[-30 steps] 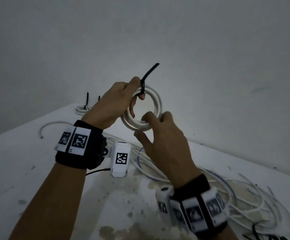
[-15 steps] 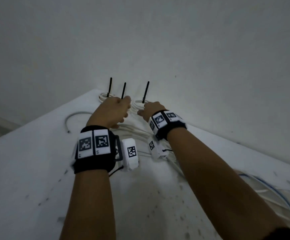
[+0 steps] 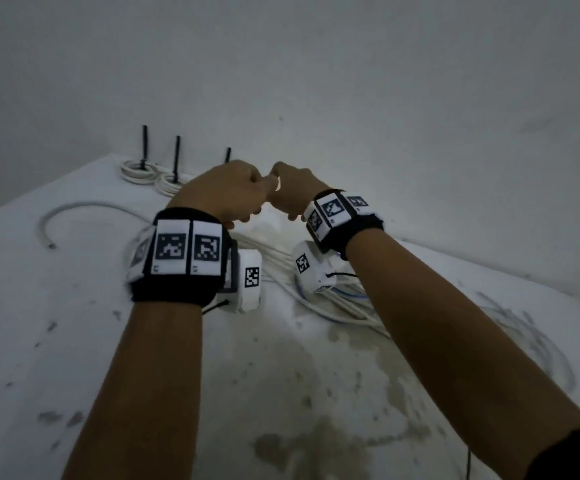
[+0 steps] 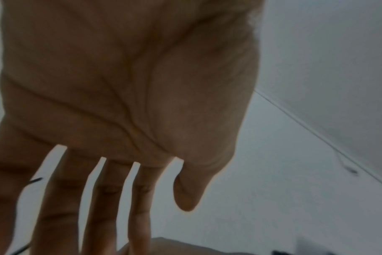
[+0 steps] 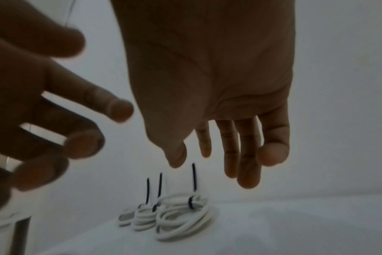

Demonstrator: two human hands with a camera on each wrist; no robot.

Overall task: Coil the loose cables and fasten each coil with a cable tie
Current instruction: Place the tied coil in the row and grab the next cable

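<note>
Three white cable coils lie in a row at the table's far edge, each bound by a black cable tie whose tail stands upright. In the right wrist view the nearest coil (image 5: 181, 222) lies beside the middle coil (image 5: 144, 219) and the far coil (image 5: 124, 217). In the head view the two left coils (image 3: 139, 169) (image 3: 170, 183) show, while only a tie tail (image 3: 227, 155) of the third rises behind my left hand (image 3: 226, 188). My right hand (image 3: 292, 188) hovers next to it. Both hands hold nothing, and their fingers hang straight in the wrist views: left hand (image 4: 142, 207), right hand (image 5: 207, 146).
A loose white cable (image 3: 73, 209) curves across the table's left side. A tangle of white and blue cables (image 3: 333, 306) lies under my wrists, and more loose loops (image 3: 541, 341) spread to the right. The wall stands just behind the coils. The stained tabletop (image 3: 281, 393) fills the foreground.
One second ago both hands held the tied coil in the air. It was then set down beside the other two coils. Both hands have since let go and pulled back above the table.
</note>
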